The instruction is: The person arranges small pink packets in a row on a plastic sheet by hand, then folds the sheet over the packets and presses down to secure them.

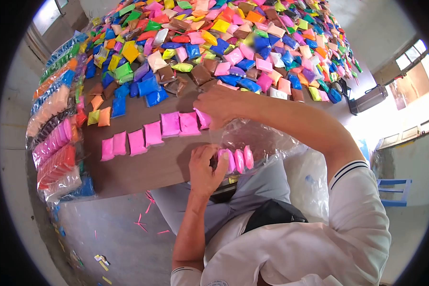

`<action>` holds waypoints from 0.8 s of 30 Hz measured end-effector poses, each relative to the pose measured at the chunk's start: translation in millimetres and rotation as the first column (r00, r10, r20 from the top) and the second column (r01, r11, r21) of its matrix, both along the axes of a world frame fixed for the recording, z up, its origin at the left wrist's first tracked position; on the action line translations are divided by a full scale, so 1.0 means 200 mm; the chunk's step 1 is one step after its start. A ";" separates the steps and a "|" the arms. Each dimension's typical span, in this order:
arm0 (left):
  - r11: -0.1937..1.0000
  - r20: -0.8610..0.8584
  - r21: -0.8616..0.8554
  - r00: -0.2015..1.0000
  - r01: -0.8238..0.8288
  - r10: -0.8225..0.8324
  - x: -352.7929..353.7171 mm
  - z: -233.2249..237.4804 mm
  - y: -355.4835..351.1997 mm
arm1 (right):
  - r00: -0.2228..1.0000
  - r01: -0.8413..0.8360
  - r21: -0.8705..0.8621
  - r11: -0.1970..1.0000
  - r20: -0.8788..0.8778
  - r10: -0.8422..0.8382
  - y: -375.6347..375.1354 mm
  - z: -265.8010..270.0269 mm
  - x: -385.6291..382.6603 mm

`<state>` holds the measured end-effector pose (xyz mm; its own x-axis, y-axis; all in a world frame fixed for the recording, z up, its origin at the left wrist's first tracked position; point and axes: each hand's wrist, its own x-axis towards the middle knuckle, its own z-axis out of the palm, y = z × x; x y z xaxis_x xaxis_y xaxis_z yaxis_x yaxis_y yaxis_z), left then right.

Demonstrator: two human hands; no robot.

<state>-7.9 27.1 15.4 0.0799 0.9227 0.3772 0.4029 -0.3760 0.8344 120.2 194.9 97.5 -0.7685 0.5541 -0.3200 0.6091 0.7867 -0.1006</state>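
My left hand (206, 167) is closed around the near end of a short row of pink packets (239, 161), thumb pressed against the first one. These packets stand on edge by a clear plastic bag (267, 140) near the table's front edge. My right hand (215, 106) reaches across to the end of a line of flat pink packets (153, 133) on the brown table. Its fingers are closed at the last pink packet (203, 118), which it partly covers. Several more pink packets lie in that line to the left.
A large heap of packets in many colours (221, 25) covers the back of the table (143, 174). Bagged rows of sorted packets (57, 138) line the left edge. A blue chair (394, 192) stands at right, and pink scraps (140, 223) lie on the floor.
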 end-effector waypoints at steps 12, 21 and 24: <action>1.000 0.016 0.025 1.000 -0.001 0.001 0.00 -0.03 0.01 | 0.957 0.181 0.048 0.982 -0.237 -0.165 -0.01 0.12 0.18; 0.999 0.015 0.038 1.000 -0.016 0.015 0.02 -0.02 0.01 | 0.827 0.357 -0.026 0.934 -0.457 -0.329 -0.06 0.16 0.47; 0.999 0.003 0.034 1.000 -0.018 0.018 0.01 -0.04 0.01 | 0.865 0.295 -0.057 0.954 -0.409 -0.292 -0.06 0.11 0.41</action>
